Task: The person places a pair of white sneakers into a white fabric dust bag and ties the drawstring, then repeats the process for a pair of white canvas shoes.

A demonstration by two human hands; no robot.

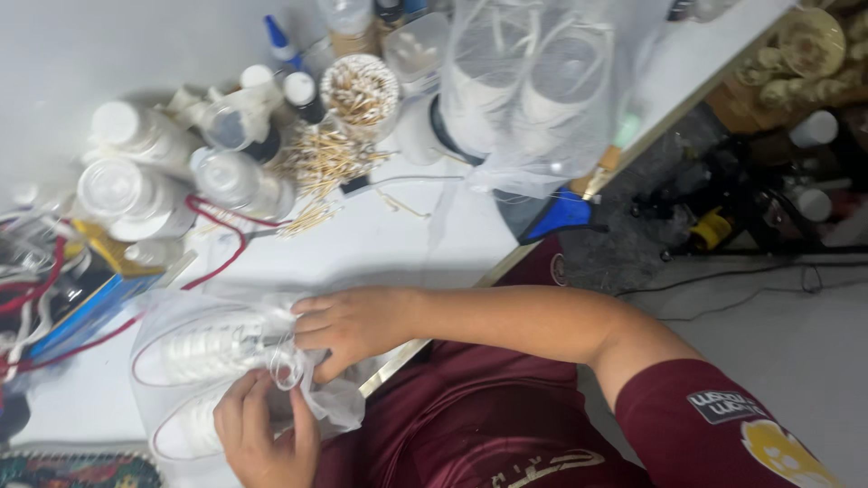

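I see both hands at the mouth of a clear plastic bag [172,361] with a pair of white sneakers [203,348] inside, at the near left of the white table [398,244]. My right hand [348,325] is closed, pinching the gathered plastic. My left hand [262,429] is half curled, its fingers on the same bunch. I think the twist should stay tight and low, so the plastic does not tear. The table edge is just beside the hands. Bottles [136,172] and cotton swabs [325,158] crowd the far side, so free room is only near the middle.
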